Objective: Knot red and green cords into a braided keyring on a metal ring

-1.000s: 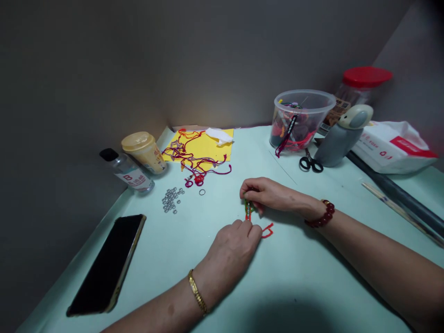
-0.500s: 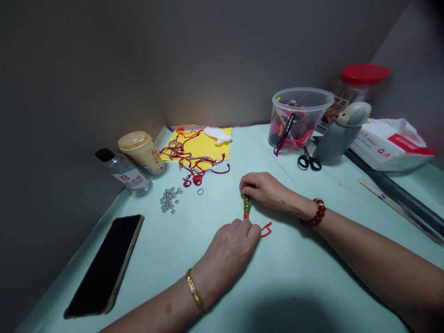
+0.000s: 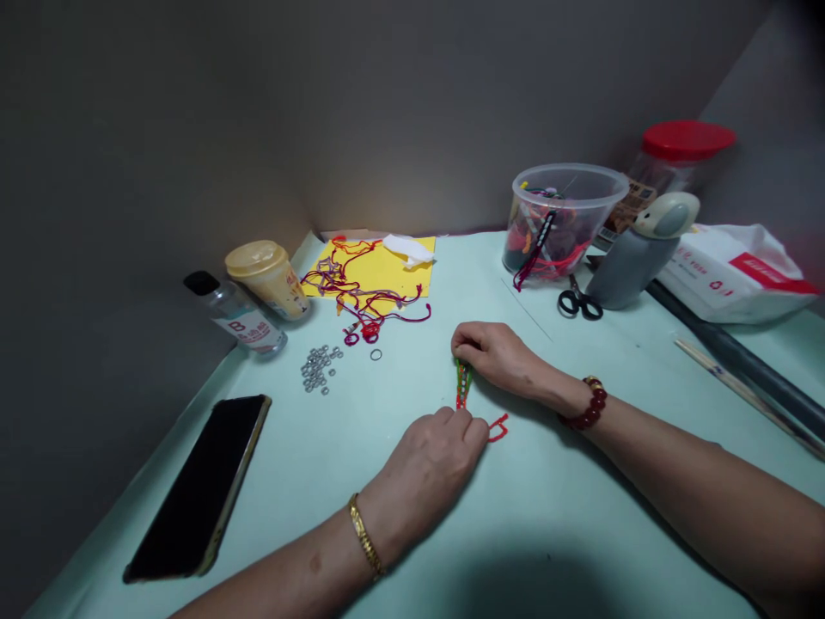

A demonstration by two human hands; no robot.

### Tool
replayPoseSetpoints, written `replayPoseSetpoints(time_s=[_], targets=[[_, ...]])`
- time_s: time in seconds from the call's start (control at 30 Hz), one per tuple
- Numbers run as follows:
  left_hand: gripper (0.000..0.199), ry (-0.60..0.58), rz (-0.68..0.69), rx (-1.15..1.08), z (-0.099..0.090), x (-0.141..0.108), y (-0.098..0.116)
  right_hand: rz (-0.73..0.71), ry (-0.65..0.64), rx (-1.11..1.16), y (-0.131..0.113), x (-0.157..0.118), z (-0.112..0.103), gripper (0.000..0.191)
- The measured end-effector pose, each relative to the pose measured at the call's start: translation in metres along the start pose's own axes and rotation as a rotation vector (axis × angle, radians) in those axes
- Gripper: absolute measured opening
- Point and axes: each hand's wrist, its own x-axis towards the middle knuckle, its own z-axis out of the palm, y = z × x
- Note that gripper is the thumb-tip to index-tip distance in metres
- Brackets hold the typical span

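Between my hands a narrow braided bracelet [image 3: 462, 383] of red and green cord, with small shiny rings along its middle, is stretched lengthwise. My left hand [image 3: 435, 460] is closed on its near end, knuckles up. A loose red cord tail [image 3: 498, 427] sticks out past those fingers onto the table. At the far end, my right hand [image 3: 493, 352] pinches the green cords with thumb and fingers; the fingertips are partly hidden. Left of the hands lie a pile of small metal rings [image 3: 317, 370] and one larger thin ring [image 3: 376, 354].
A phone [image 3: 199, 490], clear bottle [image 3: 241, 322] and lidded cup [image 3: 274, 279] stand left. Tangled cords lie on yellow paper [image 3: 412, 288]. Right are a cord-filled tub [image 3: 571, 189], scissors [image 3: 580, 305], a grey bottle [image 3: 635, 262], a red-lidded jar [image 3: 688, 140] and wooden sticks [image 3: 741, 391].
The whole view has shifted slightly, so everything sits a little further right. My hands keep the same hold on the bracelet, with hardly any movement between them.
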Motion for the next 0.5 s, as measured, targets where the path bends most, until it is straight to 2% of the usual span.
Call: replayPoseSetpoints(time_s=[0.07, 0.13, 0.27, 0.3, 0.4, 0.5], targets=[[0.015, 0.004, 0.0, 0.001, 0.001, 0.0, 0.001, 0.026, 0.012, 0.05, 0.001, 0.0, 0.0, 0.014], [0.015, 0.005, -0.013, 0.006, 0.003, 0.0, 0.002, 0.035, -0.039, 0.137, 0.002, 0.0, -0.005, 0.011], [0.014, 0.013, -0.06, 0.021, 0.008, -0.001, 0.004, 0.059, -0.306, 0.319, 0.0, -0.004, -0.025, 0.008], [0.014, 0.017, -0.065, 0.019, 0.009, -0.002, 0.004, 0.049, -0.339, 0.335, -0.001, -0.007, -0.029, 0.009], [0.013, 0.028, -0.07, 0.007, 0.01, -0.002, 0.005, -0.027, -0.328, 0.31, -0.007, -0.022, -0.035, 0.008], [0.012, 0.041, -0.069, 0.001, 0.01, -0.003, 0.005, -0.059, -0.261, 0.223, -0.013, -0.04, -0.029, 0.01]])
